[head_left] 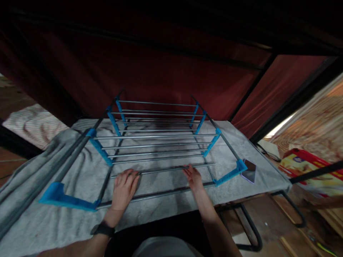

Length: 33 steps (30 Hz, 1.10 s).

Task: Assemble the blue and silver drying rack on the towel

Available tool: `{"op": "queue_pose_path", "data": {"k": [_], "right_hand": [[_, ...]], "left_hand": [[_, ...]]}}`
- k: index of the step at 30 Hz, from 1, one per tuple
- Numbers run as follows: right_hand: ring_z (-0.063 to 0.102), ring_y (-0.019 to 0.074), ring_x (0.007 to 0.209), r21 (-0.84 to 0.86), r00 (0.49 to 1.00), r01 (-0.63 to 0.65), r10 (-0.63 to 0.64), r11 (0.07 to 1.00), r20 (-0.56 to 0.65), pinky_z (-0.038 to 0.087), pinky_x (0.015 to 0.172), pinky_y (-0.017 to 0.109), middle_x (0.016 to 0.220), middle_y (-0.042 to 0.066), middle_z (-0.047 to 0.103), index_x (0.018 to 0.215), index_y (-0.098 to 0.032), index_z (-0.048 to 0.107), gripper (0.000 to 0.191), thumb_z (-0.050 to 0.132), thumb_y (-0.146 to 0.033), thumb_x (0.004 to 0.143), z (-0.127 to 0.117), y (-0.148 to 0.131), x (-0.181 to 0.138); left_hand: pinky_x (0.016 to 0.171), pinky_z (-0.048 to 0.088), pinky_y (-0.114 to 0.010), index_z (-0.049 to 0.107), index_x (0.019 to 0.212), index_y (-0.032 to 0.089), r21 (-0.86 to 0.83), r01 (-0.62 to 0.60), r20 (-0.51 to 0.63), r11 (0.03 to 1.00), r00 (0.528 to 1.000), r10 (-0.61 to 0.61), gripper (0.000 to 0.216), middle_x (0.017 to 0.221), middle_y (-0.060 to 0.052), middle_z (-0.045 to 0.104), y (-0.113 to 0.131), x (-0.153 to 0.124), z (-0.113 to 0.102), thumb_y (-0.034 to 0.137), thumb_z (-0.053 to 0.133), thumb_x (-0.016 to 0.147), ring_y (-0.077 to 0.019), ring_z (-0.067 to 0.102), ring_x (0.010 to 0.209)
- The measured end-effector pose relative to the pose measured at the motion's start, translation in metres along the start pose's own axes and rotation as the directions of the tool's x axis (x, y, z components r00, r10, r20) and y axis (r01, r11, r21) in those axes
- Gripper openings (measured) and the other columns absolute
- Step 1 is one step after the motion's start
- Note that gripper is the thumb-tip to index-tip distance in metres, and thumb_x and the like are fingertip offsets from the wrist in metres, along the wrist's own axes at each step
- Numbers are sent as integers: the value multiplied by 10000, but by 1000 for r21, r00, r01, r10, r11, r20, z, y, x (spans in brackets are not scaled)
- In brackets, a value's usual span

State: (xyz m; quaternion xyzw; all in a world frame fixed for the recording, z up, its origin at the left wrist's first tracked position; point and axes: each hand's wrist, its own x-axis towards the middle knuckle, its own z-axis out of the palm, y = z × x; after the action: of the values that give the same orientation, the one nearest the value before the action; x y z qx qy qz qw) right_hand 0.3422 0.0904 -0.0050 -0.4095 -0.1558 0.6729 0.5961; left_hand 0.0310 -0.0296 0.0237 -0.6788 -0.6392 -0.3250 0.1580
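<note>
- Fingers of the left hand (pixel 124 186) grasp the left part of a loose metal rod (pixel 160 170), palm down; fingers of the right hand (pixel 193 176) grasp it nearer its right end, lightly by the look.
- Rod lies crosswise between the hands, inside a blue-jointed rack (pixel 158 136) that extends ahead of them.
- Done: beyond the fingers, several crossbars span pairs of blue brackets, apparently seated at both ends. One lower bar (pixel 163 194), on the near side of the fingers, joins the near left bracket (pixel 76 202) and near right bracket (pixel 230 175).
- Left: the held rod appears free of both near brackets; no crossbar joins their outer ends. Judgement: mostly assembled, nearest section incomplete.
- Surface: rumpled grey cloth (pixel 171 210) beneath rack and fingers; its support is mostly hidden. Phone (pixel 249 172) to the right of the right fingers, just beside the bracket.
- Room: dim. Dark red fabric (pixel 166 76) hangs ahead of the fingers, with dark frame bars. Red-yellow box (pixel 302 164) far right.
</note>
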Motion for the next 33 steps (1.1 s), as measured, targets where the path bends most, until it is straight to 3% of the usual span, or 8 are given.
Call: {"op": "queue_pose_path", "data": {"k": [4, 10, 15, 19, 25, 27, 29, 33], "right_hand": [[747, 190, 820, 26, 1000, -15, 15, 1000, -1, 598, 901, 378, 790, 23, 768, 746, -204, 673, 148, 815, -204, 703, -3, -12, 2], [747, 162, 847, 47, 995, -75, 71, 996, 72, 626, 844, 322, 861, 13, 783, 794, -220, 708, 153, 821, -160, 709, 12, -21, -13], [748, 163, 887, 47, 979, -141, 133, 989, 158, 636, 855, 298, 924, 15, 784, 863, -230, 723, 158, 807, -178, 740, 37, -16, -39], [751, 176, 878, 64, 965, -209, 195, 976, 173, 654, 788, 283, 924, 14, 781, 865, -238, 727, 163, 805, -168, 741, 53, -12, -53], [739, 148, 797, -14, 895, -341, 329, 940, 300, 632, 749, 266, 884, 25, 770, 898, -219, 732, 116, 779, -267, 804, 75, -15, -72], [735, 157, 791, -102, 848, -383, 393, 918, 357, 620, 731, 276, 905, 55, 770, 913, -201, 739, 148, 778, -291, 804, 81, -18, -79], [727, 159, 761, -172, 817, -396, 432, 902, 383, 605, 711, 279, 890, 68, 767, 893, -189, 742, 156, 791, -288, 783, 84, -20, -84], [708, 150, 739, -182, 827, -344, 389, 921, 405, 575, 705, 273, 865, 64, 762, 891, -184, 742, 209, 818, -297, 732, 85, -23, -88]], "left_hand": [[922, 481, -421, 641, 1096, 206, -86, 132, -92, 988, 986, -139, 218, 1051, -107, 663, 17, -15, -1, 317, 507, 965, -257, 603, 1034], [969, 517, -425, 564, 1274, 243, -444, 313, 158, 839, 950, -271, 327, 1204, -98, 644, 59, -10, -2, 361, 468, 984, -234, 602, 1146], [1035, 491, -476, 499, 1379, 264, -647, 351, 217, 677, 936, -278, 419, 1293, -119, 616, 107, 24, -11, 407, 461, 987, -242, 581, 1202], [1159, 374, -482, 485, 1385, 259, -755, 356, 208, 551, 927, -313, 405, 1392, -117, 566, 139, 49, -23, 396, 397, 1013, -222, 486, 1339], [1055, 451, -401, 543, 1233, 249, -889, 302, 185, 344, 925, -333, 329, 1163, -94, 641, 162, 79, -35, 401, 331, 1031, -188, 589, 1148], [965, 490, -380, 533, 1231, 240, -903, 255, 125, 345, 925, -358, 345, 1032, -81, 645, 158, 93, -39, 427, 326, 1029, -183, 617, 1015], [908, 498, -370, 533, 1265, 237, -882, 217, 58, 418, 931, -360, 379, 989, -77, 642, 149, 107, -46, 451, 332, 1025, -183, 613, 952], [946, 476, -371, 588, 1289, 266, -779, 124, -50, 614, 965, -258, 364, 1141, -85, 667, 132, 129, -63, 412, 395, 1018, -203, 605, 1067]]}}
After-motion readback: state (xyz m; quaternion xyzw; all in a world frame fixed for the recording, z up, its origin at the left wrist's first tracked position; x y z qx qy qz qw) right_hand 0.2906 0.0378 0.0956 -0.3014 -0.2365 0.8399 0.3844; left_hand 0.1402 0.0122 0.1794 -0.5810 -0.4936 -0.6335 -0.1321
